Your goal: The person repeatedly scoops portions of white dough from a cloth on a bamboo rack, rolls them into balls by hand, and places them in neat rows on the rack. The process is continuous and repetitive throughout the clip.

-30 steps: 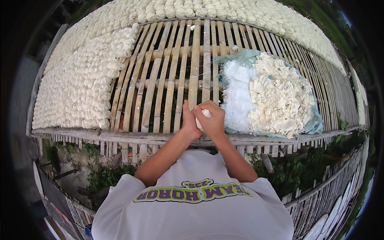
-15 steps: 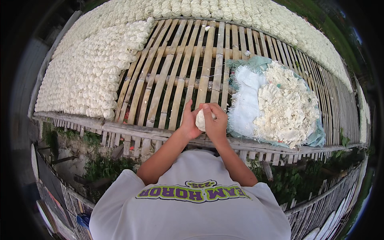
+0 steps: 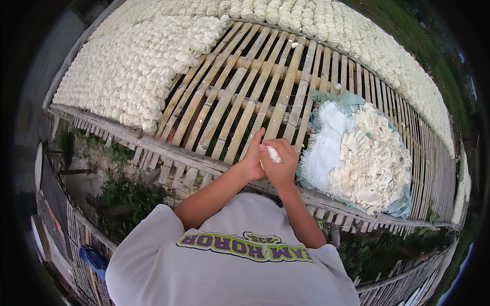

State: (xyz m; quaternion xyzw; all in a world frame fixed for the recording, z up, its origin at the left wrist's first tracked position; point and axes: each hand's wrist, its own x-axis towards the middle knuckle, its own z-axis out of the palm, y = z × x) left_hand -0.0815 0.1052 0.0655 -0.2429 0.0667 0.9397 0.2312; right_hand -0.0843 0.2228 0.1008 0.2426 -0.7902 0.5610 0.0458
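My left hand [image 3: 253, 160] and my right hand [image 3: 282, 166] are clasped round a soft-looking white lump [image 3: 272, 154] over the front edge of a bamboo rack, with the right fingers curled over it and partly hiding it. To their right, a frayed white and pale teal woven sack [image 3: 325, 145] lies on the slats, bearing a heap of crumbly, cream-white material [image 3: 370, 168]. Dense rows of similar white rounded lumps [image 3: 117, 71] cover the rack's left part and far side.
The bamboo slats [image 3: 232, 92] have gaps between them and end at a front rail [image 3: 122, 130]. Green plants [image 3: 125, 196] grow below it. A second bamboo fence or rack edge [image 3: 92, 234] runs behind me at the lower left, with a blue object [image 3: 92, 257] beside it.
My hands have shifted slightly right in view and stay clasped; the lump is more covered than half a second ago. The view has turned, with the rack now tilted and the sack lower.
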